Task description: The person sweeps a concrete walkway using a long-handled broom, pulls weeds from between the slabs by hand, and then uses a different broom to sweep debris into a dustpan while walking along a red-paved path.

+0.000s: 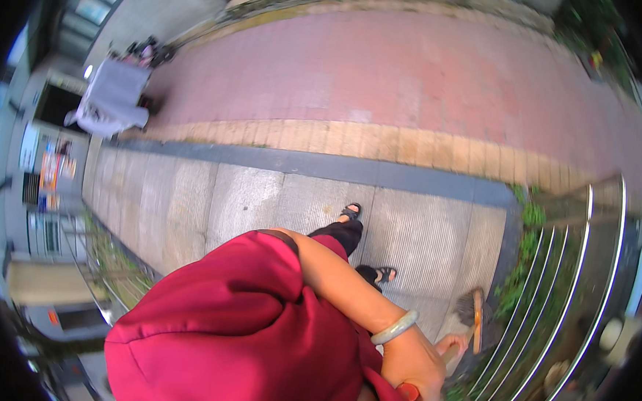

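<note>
My left hand [418, 372], with a pale bangle on its wrist, is closed around the red-capped end [408, 393] of a broom's handle at the lower right. Farther along the handle, my right hand [454, 345] grips it close to the broom head; most of that hand and its arm is hidden behind my left hand and the red shirt. The broom head [476, 320] has a narrow orange-brown block and dark bristles, somewhat blurred. It is beside the right end of the ribbed pale paving [418, 234]. Whether the bristles touch the ground I cannot tell.
Curved metal railings [576, 271] and green plants [515, 267] border the right side. A dark stone edge [323, 165] separates the pale paving from red paving [362, 70]. A parked vehicle under a grey cover [115, 97] stands at upper left. Another railing [96, 264] runs at lower left.
</note>
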Demonstrator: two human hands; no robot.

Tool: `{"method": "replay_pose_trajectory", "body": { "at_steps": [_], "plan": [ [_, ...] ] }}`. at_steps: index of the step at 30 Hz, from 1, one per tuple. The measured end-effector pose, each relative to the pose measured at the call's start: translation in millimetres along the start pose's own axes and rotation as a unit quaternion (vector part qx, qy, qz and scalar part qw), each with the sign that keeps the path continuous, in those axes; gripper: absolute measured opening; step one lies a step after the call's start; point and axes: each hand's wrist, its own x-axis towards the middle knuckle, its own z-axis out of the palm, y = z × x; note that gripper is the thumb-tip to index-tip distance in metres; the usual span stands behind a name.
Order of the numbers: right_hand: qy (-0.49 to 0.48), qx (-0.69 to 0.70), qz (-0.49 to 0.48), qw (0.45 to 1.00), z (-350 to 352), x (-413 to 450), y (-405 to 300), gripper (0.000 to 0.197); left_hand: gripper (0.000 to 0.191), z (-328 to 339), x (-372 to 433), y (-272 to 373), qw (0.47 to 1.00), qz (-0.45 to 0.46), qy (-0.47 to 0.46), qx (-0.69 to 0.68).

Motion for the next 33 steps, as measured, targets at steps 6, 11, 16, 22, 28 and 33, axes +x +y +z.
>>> {"method": "replay_pose_trajectory", "body": {
  "at_steps": [6,11,16,22,28,33],
  "plan": [
    [-0.054,-0.088,-0.002,0.995,84.3,24.2,67.7,0.019,0.008,-82.4,-82.2,98.6,0.988,0.037,0.147,0.015],
    [-0.07,-0.149,-0.013,0.986,123.3,31.5,160.5,0.019,0.012,-126.8,-202.3,202.3,0.959,-0.013,0.278,0.048],
    [-0.133,-0.11,0.219,0.96,105.0,67.6,236.1,0.023,0.007,-183.0,-284.8,222.1,0.883,-0.117,0.451,-0.051],
    [0.062,-0.105,0.163,0.979,166.8,100.7,348.6,0.025,0.014,-300.8,-306.7,220.9,0.871,0.038,0.488,-0.045],
    [0.126,-0.13,0.078,0.98,247.1,146.9,393.5,0.023,0.016,-439.4,-276.5,192.3,0.892,-0.008,0.448,-0.051],
    [0.18,-0.149,0.047,0.971,326.2,208.0,421.8,0.021,0.014,-551.2,-226.8,178.1,0.897,-0.022,0.437,-0.058]
  ]
}}
